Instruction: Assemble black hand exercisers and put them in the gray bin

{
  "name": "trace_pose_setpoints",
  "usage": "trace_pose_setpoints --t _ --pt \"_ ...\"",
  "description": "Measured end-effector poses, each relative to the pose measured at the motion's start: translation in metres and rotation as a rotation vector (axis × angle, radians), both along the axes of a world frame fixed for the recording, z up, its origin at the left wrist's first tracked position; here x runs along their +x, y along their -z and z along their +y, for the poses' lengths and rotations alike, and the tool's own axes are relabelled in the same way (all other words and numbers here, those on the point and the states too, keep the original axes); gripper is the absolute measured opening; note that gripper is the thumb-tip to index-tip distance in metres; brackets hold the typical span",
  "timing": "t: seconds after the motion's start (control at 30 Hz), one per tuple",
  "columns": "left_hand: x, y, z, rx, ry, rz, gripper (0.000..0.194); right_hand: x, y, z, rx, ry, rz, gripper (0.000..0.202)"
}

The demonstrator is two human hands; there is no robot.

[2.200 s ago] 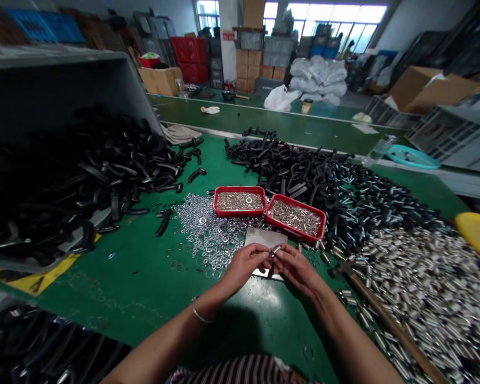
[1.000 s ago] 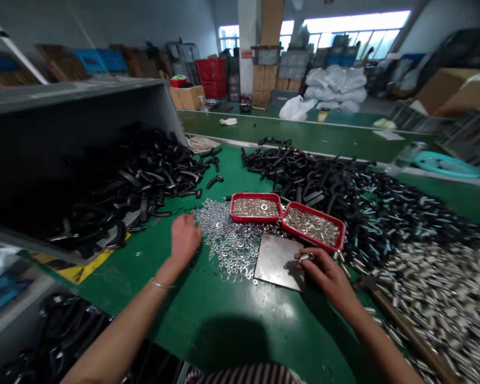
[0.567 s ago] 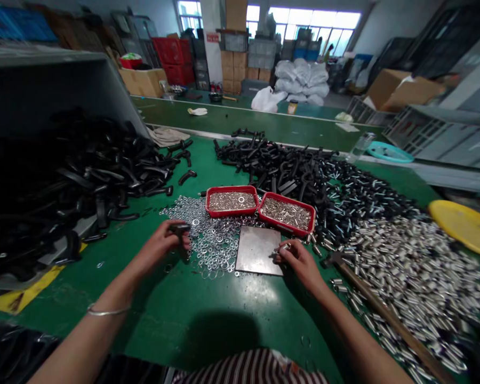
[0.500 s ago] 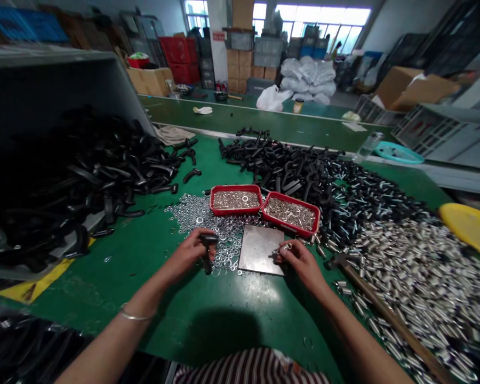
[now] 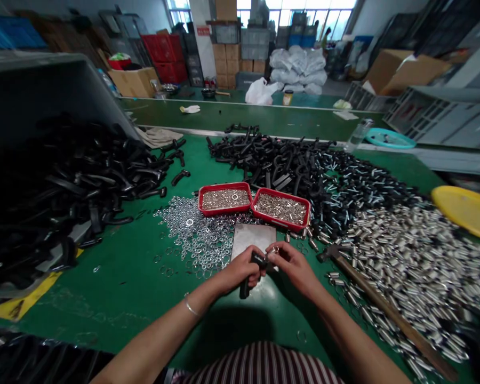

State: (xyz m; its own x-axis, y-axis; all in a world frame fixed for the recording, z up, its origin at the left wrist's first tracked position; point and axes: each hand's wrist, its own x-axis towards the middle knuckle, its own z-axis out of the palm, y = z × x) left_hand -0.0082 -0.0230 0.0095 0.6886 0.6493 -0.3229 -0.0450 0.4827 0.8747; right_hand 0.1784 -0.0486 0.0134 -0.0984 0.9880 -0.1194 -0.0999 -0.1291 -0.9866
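My left hand [image 5: 246,266] is wrapped round a black curved handle [image 5: 245,288], its wider head pointing right. Close against that head, my right hand [image 5: 290,262] pinches a small shiny metal part [image 5: 272,252]; its exact kind is partly hidden by the fingers. Both hands meet over the near edge of a flat metal plate [image 5: 250,234]. Behind the plate stand two red trays, the left tray [image 5: 224,213] with tiny metal pieces and one ring, the right tray [image 5: 282,221] with small pins. Loose metal rings [image 5: 200,240] are spread left of the plate.
A hammer [image 5: 376,298] lies to the right beside a heap of metal cylinders [image 5: 416,266]. Black handles are piled in a grey bin [image 5: 104,106] at left. More black parts [image 5: 280,160] lie behind the trays. A yellow lid [image 5: 464,210] is at far right.
My left hand has moved right with the black handle, from over the rings to the plate. My right hand has shifted slightly left, and the handle and metal part now come together.
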Motion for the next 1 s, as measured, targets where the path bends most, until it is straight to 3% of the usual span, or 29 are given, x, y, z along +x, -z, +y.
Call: trace_pose_setpoints --t 0.13,0.2,0.27,0.33,0.47,0.57,0.63,0.7,0.8,0.9,1.0 --pt "-0.005 -0.006 -0.009 0.119 0.217 0.04 0.053 -0.008 0.012 0.0 -0.062 -0.078 0.118 0.022" --pt "-0.007 -0.006 -0.013 0.043 0.227 -0.002 0.048 -0.011 0.014 -0.001 -0.055 -0.125 0.102 0.022" --pt "-0.007 -0.004 -0.015 -0.003 0.154 0.005 0.039 -0.005 0.015 -0.003 0.0 -0.153 -0.019 0.022" --pt "-0.009 -0.002 -0.013 0.069 -0.002 0.07 0.032 0.013 0.015 -0.005 0.122 -0.117 -0.28 0.021" --pt "-0.02 -0.006 0.01 0.274 -0.35 0.15 0.03 0.067 0.02 -0.01 0.306 0.029 -1.082 0.018" --pt "-0.025 -0.008 0.031 0.274 -0.362 0.142 0.032 0.094 0.024 -0.01 0.313 -0.023 -1.495 0.019" --pt "-0.022 -0.007 0.039 0.278 -0.342 0.149 0.03 0.099 0.024 -0.007 0.328 -0.069 -1.545 0.021" --pt "-0.017 -0.004 0.04 0.325 -0.399 0.194 0.029 0.096 0.02 -0.004 0.352 -0.047 -1.427 0.021" --pt "-0.009 -0.001 0.036 0.429 -0.549 0.277 0.031 0.077 0.01 0.001 0.318 0.081 -0.973 0.016" --pt "-0.004 -0.003 0.03 0.494 -0.587 0.286 0.032 0.039 -0.002 0.004 0.095 0.148 -0.309 0.023" --pt "-0.002 -0.006 0.025 0.629 -0.585 0.296 0.029 -0.004 -0.009 0.01 -0.135 0.07 0.204 0.034"
